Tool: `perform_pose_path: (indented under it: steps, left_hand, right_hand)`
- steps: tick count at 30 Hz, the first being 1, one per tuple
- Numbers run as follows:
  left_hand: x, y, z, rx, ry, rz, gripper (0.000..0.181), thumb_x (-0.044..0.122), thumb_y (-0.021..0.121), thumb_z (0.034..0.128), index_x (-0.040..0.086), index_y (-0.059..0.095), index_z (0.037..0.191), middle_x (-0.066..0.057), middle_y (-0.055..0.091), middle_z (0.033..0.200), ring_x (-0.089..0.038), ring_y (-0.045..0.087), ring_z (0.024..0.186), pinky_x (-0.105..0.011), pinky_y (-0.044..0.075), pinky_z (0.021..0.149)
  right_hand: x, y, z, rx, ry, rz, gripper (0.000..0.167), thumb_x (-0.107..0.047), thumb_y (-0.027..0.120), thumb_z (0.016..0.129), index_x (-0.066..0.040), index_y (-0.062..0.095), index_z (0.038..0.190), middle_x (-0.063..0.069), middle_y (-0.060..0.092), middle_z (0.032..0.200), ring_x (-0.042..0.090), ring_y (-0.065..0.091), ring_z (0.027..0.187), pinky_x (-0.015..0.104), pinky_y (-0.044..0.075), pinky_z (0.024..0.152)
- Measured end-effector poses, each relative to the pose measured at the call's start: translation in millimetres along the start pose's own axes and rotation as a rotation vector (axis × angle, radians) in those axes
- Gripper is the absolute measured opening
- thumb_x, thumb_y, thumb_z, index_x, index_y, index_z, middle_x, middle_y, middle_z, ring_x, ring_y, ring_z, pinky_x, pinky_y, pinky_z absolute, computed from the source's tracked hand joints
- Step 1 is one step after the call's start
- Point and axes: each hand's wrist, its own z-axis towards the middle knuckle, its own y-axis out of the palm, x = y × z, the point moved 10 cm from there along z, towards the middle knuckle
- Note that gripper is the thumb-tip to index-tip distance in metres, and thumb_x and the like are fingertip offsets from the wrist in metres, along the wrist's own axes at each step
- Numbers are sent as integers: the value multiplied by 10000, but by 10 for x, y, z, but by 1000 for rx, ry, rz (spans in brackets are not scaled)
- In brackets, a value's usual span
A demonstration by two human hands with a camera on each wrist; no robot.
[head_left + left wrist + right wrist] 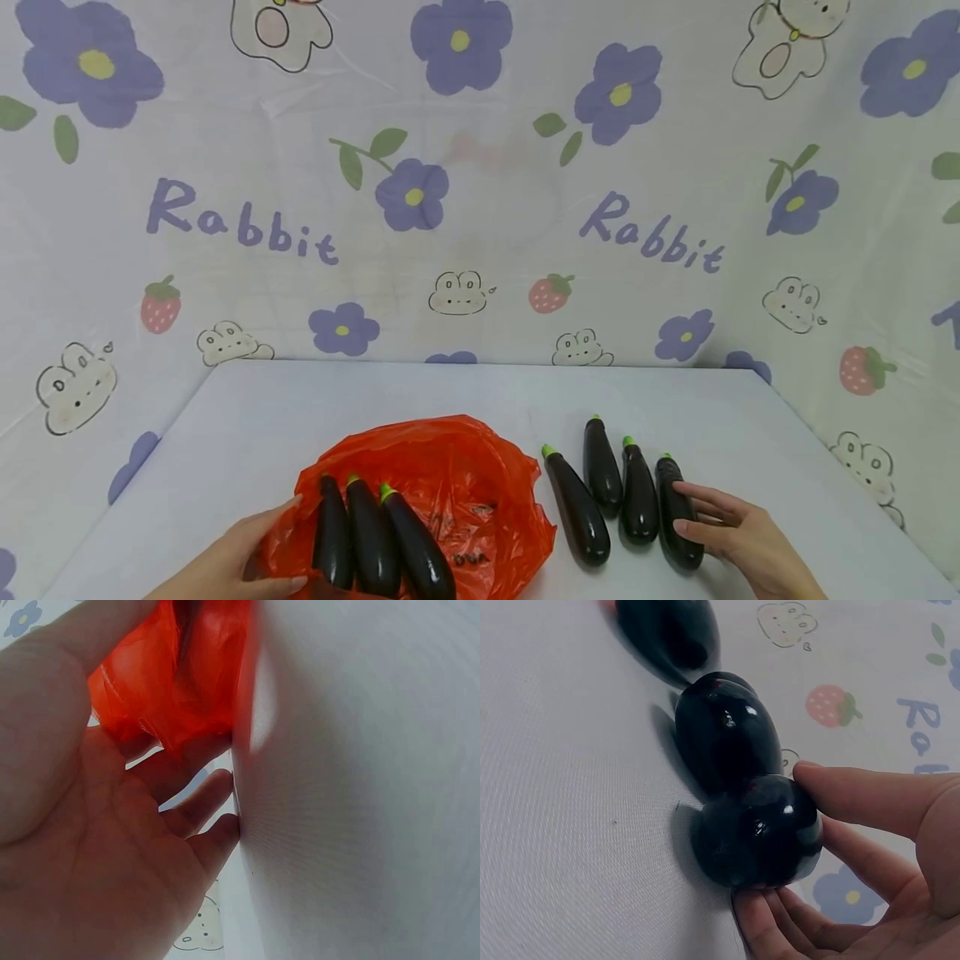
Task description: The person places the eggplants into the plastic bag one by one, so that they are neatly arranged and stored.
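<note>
A red plastic bag [495, 492] lies spread on the table with its mouth facing up. Three dark eggplants [362, 525] with green tips lie side by side in its left part. At the bag's left edge my left hand [225, 554] holds the thin plastic [161, 682] between thumb and fingers. Right of the bag several more eggplants [602, 467] rest in a loose row. My right hand [750, 542] grips the rightmost eggplant [681, 542], thumb on the near side, fingers across it. In the right wrist view, that eggplant's rounded end [757, 832] sits within the fingers.
The white table [247, 425] reaches back to a cloth backdrop [480, 242] printed with flowers, rabbits and strawberries. Another eggplant [577, 508] lies close to the bag's right rim, with a narrow gap between them.
</note>
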Motion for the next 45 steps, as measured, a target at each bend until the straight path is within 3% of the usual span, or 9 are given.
perform_pose_path:
  steps: [8,22,45]
  left_hand:
    - [-25,-28,-36,11,-4,-4,645,93,627,966,142,328,1535,-183,498,1380,-356,574,1157,-389,529,885]
    - [47,44,28,-20,19,-3,612,74,615,970,157,359,1520,-166,513,1384,-345,572,1173,-361,521,901]
    - [29,19,-6,-5,37,25,623,78,619,967,153,346,1523,-170,508,1378,-336,577,1166,-365,518,902]
  right_hand:
    - [-17,27,8,-11,0,6,768,-318,808,824,-89,462,1470,321,341,1473,485,382,1293,515,505,853]
    - [25,-43,15,6,16,-29,801,-370,814,805,-91,463,1468,350,330,1465,492,403,1285,528,511,845]
    - [6,-1,3,7,19,26,770,-333,806,823,-94,463,1470,360,285,1482,470,418,1283,537,497,862]
